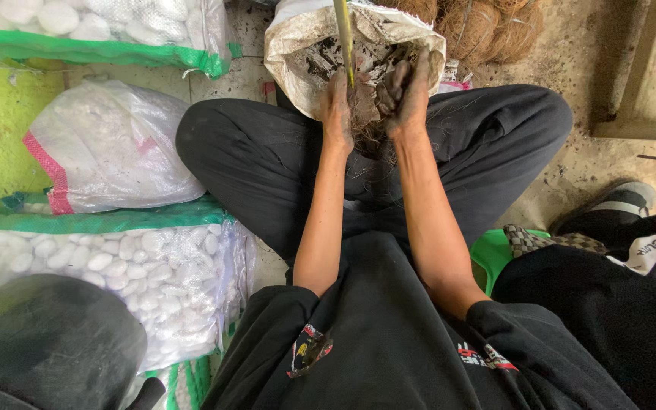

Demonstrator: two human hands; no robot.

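Fingers [400, 80] soil-caked, pressing fibrous root clump [364, 114], thin green stem [344, 38], white sack [298, 45]

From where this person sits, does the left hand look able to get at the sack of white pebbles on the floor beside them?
Probably yes. The sack of white pebbles lies right beside the left knee, nothing between. But the left hand is busy, pressing a dark root ball around a green stem together with the right hand.
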